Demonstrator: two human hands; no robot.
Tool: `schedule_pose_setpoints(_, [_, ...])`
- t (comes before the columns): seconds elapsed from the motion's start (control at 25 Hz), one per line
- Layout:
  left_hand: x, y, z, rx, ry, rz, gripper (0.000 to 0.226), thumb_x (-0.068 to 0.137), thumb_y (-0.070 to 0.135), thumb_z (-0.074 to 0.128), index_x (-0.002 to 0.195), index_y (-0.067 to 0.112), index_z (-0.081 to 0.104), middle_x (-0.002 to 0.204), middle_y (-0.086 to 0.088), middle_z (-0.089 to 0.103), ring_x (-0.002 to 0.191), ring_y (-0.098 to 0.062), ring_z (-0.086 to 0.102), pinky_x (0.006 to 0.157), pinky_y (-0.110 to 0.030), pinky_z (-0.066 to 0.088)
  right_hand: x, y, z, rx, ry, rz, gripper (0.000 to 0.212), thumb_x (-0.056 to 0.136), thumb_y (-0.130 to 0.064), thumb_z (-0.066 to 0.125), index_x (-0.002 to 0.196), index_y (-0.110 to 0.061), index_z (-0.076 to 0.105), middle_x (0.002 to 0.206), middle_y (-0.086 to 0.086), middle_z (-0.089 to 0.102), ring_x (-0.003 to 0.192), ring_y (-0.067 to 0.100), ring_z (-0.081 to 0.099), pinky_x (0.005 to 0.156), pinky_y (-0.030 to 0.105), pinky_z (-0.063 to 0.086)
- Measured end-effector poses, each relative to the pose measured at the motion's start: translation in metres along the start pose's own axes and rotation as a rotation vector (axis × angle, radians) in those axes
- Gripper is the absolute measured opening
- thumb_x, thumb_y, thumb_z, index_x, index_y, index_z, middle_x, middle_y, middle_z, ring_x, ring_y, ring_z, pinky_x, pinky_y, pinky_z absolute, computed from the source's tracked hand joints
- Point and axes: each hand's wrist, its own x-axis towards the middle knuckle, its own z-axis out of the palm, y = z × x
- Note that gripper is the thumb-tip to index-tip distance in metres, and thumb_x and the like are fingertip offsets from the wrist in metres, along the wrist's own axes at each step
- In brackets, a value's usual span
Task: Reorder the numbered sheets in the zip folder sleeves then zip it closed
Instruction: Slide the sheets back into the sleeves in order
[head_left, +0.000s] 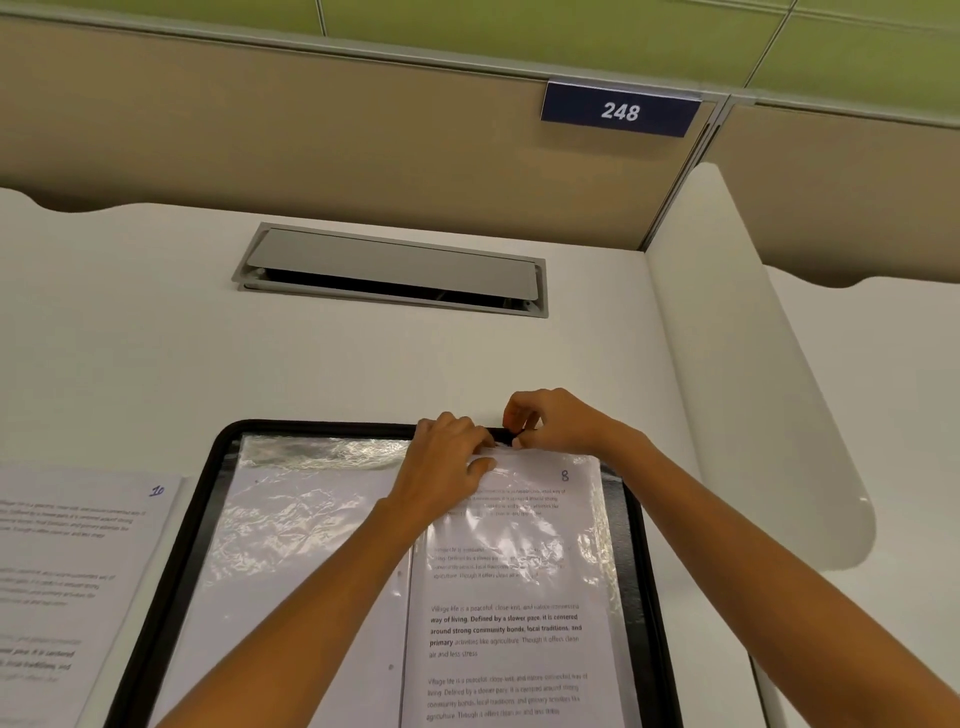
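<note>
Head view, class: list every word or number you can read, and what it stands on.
"248": blue sign on the partition.
"8": handwritten, sleeved sheet.
"10": handwritten, loose sheet at left.
"Village life is a peaceful": sleeved sheet's print.
Loose sheet's print: too blurred.

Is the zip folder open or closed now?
Open. The zip folder lies spread flat on the desk, sheet 8 in its right sleeve; the left hand and right hand pinch that sleeve's top.

A blue plate (620, 110) at one o'clock is showing "248". A sleeved sheet (519, 623) at five o'clock is bearing a handwritten "8" and the printed words "Village life is a peaceful". A loose sheet (67, 571) at eight o'clock is showing "10".
</note>
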Motion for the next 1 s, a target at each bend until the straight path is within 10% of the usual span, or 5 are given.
schedule_pose_setpoints(0.36, [0.002, 0.006, -0.016, -0.044, -0.083, 0.027, 0.023, 0.098, 0.024, 0.043, 0.108, 0.017, 0.063, 0.082, 0.006, 0.070, 0.077, -0.015, 0.060, 0.096, -0.035, 0.035, -0.020, 0.005, -0.006, 0.036, 0.145, 0.057, 0.004, 0.092, -0.025, 0.062, 0.093, -0.022, 0.064, 0.095, 0.000, 0.069, 0.089, 0.015, 0.063, 0.077, 0.023, 0.046])
schedule_pose_setpoints(0.56, [0.003, 0.014, -0.020, -0.144, -0.067, -0.030, 0.016, 0.096, 0.024, 0.047, 0.102, 0.021, 0.061, 0.085, 0.013, 0.065, 0.085, -0.012, 0.057, 0.093, -0.034, 0.033, -0.037, 0.004, -0.011, 0.117, 0.161, 0.246, 0.049, 0.082, -0.061, 0.063, 0.099, -0.015, 0.064, 0.090, 0.004, 0.071, 0.080, 0.017, 0.068, 0.068, 0.027, 0.054])
schedule_pose_setpoints(1.0, [-0.020, 0.008, -0.028, -0.268, 0.107, -0.147, 0.020, 0.094, 0.030, 0.057, 0.113, 0.023, 0.060, 0.113, 0.005, 0.061, 0.108, -0.016, 0.050, 0.094, -0.037, 0.035, -0.075, -0.032, -0.027, 0.260, 0.086, 0.337, 0.015, 0.087, -0.024, 0.072, 0.087, -0.011, 0.064, 0.087, 0.008, 0.072, 0.074, 0.016, 0.066, 0.062, 0.027, 0.056])
